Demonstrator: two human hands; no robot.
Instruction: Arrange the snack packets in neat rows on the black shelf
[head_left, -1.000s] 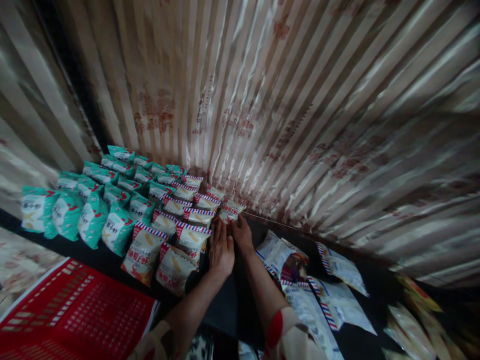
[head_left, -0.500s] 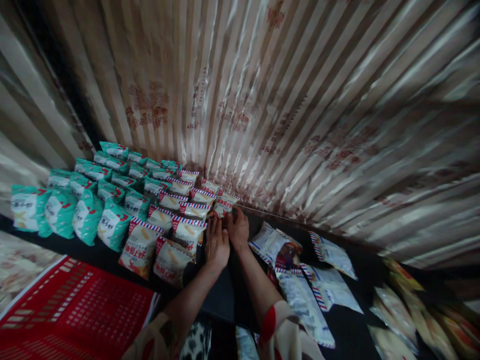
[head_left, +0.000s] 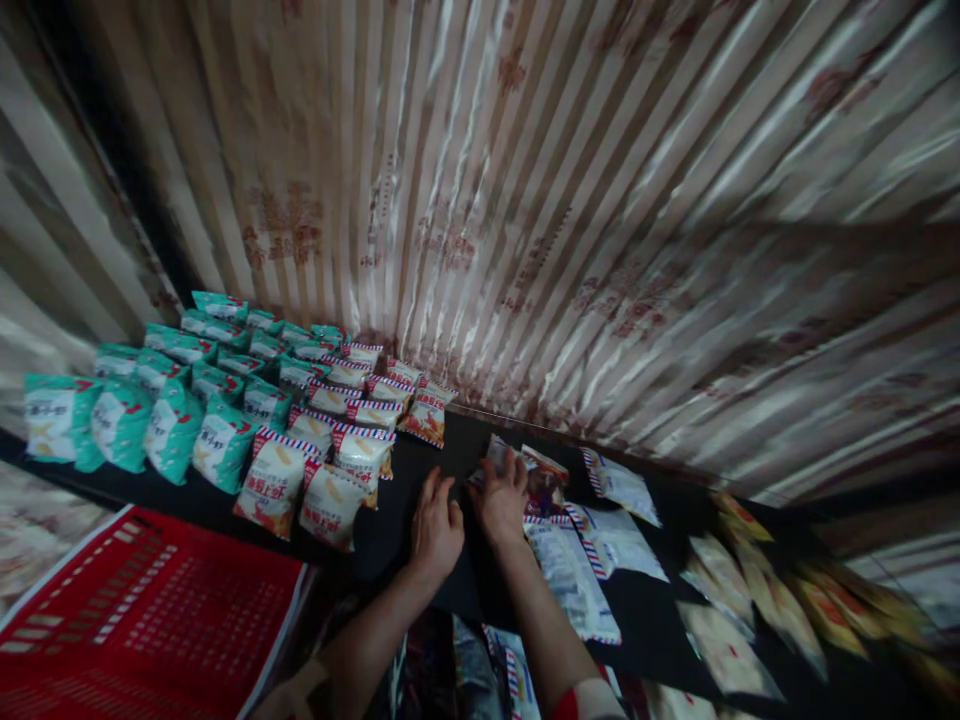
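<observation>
On a dark shelf stand rows of teal snack bags at the left and cream bags with red-and-blue striped tops beside them. My right hand rests with fingers spread on a loose pile of white striped bags lying flat to the right of the rows. My left hand lies flat on the bare shelf just left of it, fingers together and stretched forward, holding nothing.
A red perforated plastic crate sits at the lower left. More flat bags, white and yellowish, are scattered along the shelf to the right. A striped, shiny curtain hangs behind the shelf.
Both hands have drawn back from the end of the standing cream row and shifted right; the right hand now lies on the loose pile. The last cream bag stands on its own.
</observation>
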